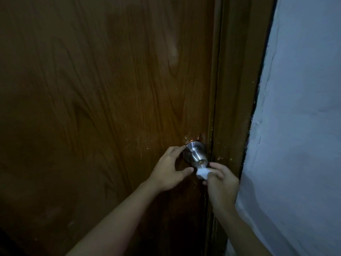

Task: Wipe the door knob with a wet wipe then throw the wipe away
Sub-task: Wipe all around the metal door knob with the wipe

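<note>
1. Right then, door knob [197, 156] sat at about 5 o'clock in the view, on the right edge of the wooden door [103, 100], hard by the frame [234, 89]. Steel, round, its axis sticking out from the door face toward the camera.
2. Right hand [220, 179] pinched the wet wipe [203, 173], a small crumpled white wad, fingers curled round it. Wipe lay at 6 o'clock of the knob, just under its front face, touching or nearly so; could not tell which.
3. Left hand [170, 169] was spread, holding nothing. Fingertips reached the knob's base plate at its 10 o'clock, thumb just below the knob at 7 o'clock. Looked like bracing, as a judgement.
4. Key relation: knob lay directly up from the wipe, at 12 o'clock of it; right hand was the nearer working hand.
5. Wiping judged underway or about to start; throwing away not yet done.
6. No bin or other container in view. Pale wall [299, 126] at 3 o'clock.
</note>
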The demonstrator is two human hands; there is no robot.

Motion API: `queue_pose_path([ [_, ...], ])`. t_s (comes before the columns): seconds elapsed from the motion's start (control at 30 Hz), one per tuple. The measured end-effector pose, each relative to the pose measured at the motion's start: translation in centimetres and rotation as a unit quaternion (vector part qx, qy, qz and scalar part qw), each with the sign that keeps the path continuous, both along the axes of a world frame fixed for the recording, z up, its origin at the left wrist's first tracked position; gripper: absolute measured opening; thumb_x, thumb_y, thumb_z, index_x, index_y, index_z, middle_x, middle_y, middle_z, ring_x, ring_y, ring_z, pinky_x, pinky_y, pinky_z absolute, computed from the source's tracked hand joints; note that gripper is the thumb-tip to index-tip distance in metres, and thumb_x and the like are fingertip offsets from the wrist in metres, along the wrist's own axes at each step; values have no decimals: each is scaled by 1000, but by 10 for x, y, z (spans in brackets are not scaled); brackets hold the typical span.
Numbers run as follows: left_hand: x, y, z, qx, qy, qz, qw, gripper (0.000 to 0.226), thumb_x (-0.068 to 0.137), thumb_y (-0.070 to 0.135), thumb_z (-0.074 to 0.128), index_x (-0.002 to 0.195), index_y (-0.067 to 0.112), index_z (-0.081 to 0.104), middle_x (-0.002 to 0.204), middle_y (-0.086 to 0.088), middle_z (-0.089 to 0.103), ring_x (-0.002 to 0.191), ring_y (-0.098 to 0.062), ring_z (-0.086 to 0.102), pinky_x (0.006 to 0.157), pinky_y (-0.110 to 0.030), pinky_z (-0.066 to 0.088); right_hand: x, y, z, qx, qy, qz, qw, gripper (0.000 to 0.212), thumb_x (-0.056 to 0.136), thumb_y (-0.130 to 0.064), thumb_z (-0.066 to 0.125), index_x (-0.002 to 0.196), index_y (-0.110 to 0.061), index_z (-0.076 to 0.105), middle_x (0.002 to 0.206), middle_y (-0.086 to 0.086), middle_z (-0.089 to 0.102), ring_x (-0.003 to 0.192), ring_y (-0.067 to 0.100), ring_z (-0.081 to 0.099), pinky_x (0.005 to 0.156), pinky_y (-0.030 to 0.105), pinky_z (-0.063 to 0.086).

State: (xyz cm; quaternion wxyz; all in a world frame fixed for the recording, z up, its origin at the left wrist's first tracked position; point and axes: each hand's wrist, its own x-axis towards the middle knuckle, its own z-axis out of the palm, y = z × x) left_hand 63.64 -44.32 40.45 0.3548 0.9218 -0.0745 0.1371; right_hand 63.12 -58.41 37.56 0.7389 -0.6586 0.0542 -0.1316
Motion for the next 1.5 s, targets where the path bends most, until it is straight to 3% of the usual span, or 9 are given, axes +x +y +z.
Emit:
queue_pose_path([
  [0.2,-4,-2,-5,-46,-37,23,998,53,80,18,67,129,20,46,118,9,45,109,-7,49,80,-20,47,13,-2,0,-248,-247,-47,936,38,82,12,50,117,1,58,118,14,63,110,18,58,88,2,39],
  [0.4,-5,-6,-4,-77,-63,16,995,45,80,11,65,122,20,51,115,7,49,105,-6,50,70,-15,46,34,-3,-22,-490,-338,-25,803,54,64,16,71,115,5,57,117,24,63,110,41,57,91,55,39],
  [0.57,-6,-14,-3,-110,-77,-12,991,49,79,3,61,124,19,50,118,3,51,104,-7,52,71,-17,50,38,-15,-18,-562,-424,21,710,59,56,12,78,112,2,61,117,20,65,111,34,59,95,52,36],
  [0.67,-8,-21,2,-118,-77,-30,989,46,84,5,57,127,17,50,114,5,52,96,0,53,71,-8,47,34,-11,-13,-550,-449,39,703,37,72,8,60,109,2,63,113,20,67,109,33,61,94,51,36],
  [0.83,-14,-18,4,-165,-47,-34,985,38,82,5,60,117,20,57,112,2,61,95,-3,57,70,-9,47,26,-12,-2,-509,-424,84,744,29,77,2,63,104,-6,67,107,11,71,111,23,61,98,33,46],
  [0.97,-22,-14,1,-262,32,-67,962,21,82,11,63,101,21,65,95,1,69,83,-4,63,68,-13,49,11,-12,0,-405,-392,29,825,20,71,-1,71,89,-10,71,83,7,70,82,17,64,69,16,51],
  [1.1,-27,-11,-4,-258,67,-75,961,14,84,19,61,95,17,70,94,-2,72,83,-7,63,68,-16,49,9,-12,-10,-288,-319,27,903,22,71,-4,75,91,-10,69,81,5,69,72,4,61,63,5,44],
  [1.3,-25,-14,-16,-261,80,-11,962,21,88,31,55,82,12,62,77,-3,60,72,-15,55,67,-26,46,2,-23,-11,-120,-103,163,974,4,75,-10,71,76,-13,73,74,1,72,71,9,67,63,20,53],
  [1.5,-23,-30,-29,-390,145,44,908,18,88,25,57,96,9,59,85,-4,70,74,-10,65,65,-22,50,4,-28,-10,6,116,205,972,9,81,-5,61,85,-7,70,88,12,68,79,21,64,61,26,51],
])
